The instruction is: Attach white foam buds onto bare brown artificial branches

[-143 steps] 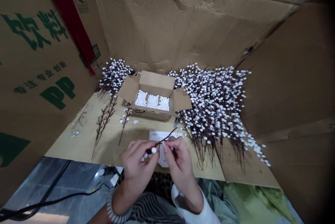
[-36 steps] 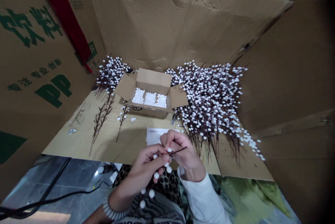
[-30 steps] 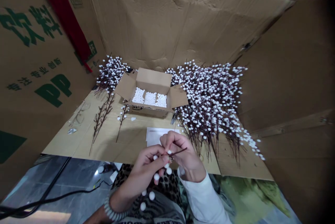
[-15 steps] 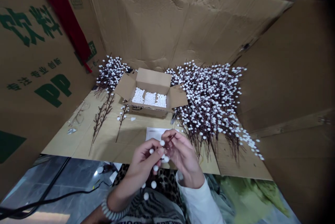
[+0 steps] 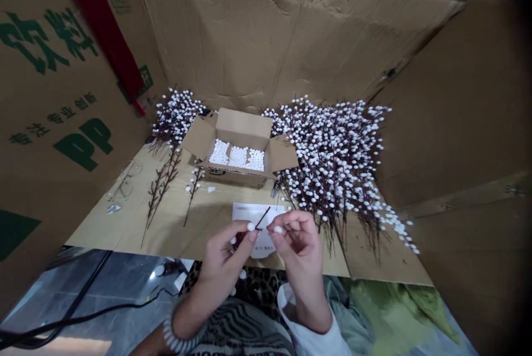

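The left hand (image 5: 226,253) is closed in a pinch, thumb against forefinger, on a thin dark-brown artificial berry branch (image 5: 262,217), whose bare tip slants up and to the right out of the grip. One white foam berry (image 5: 251,227) sits right at those fingertips, and a few more show below the hold, partly hidden by the palm. Just to the right of that grip, the right hand (image 5: 301,250) pinches a loose-looking white ball (image 5: 278,229) between thumb and forefinger, its other fingers curled; whether the ball touches the branch's short side twig cannot be told. Directly beneath both grips lies a white printed sheet (image 5: 262,248). Beyond the hands stands an open cardboard box (image 5: 239,179), flaps spread, with small white balls (image 5: 238,156) in three groups inside. Right of the grips and farther off is a large heap of berry-covered branches (image 5: 336,156). To the left of the grips lie a sparsely berried sprig (image 5: 194,188) and, farther out, bare brown stems (image 5: 163,184), with a smaller berried bunch (image 5: 178,115) behind them.
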Tool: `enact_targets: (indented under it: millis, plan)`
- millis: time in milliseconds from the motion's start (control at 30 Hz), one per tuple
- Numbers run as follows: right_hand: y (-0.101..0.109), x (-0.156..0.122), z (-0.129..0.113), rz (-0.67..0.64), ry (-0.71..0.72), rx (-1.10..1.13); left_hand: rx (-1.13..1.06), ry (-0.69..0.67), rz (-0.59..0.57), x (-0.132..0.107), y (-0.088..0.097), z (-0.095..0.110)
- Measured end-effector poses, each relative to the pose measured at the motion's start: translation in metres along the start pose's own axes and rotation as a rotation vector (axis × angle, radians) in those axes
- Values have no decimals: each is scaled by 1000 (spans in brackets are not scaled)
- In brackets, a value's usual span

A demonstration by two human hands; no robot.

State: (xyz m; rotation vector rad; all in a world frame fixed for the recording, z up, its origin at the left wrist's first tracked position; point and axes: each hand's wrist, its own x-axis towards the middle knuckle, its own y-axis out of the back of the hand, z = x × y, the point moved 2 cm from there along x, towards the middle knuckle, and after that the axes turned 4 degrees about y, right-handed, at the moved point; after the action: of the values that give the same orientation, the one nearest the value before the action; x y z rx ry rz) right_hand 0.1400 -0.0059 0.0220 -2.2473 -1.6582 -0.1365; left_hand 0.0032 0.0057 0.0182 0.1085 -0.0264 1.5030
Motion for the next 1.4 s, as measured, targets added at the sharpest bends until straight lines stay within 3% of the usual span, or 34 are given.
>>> enact_targets:
  millis: [433, 1400]
  plan:
    - [0, -2, -3, -74, 204, -227, 359, -340, 72, 2, 2, 8]
    - [2, 4, -7, -170, 300, -363, 447, -325, -10, 0, -1, 1]
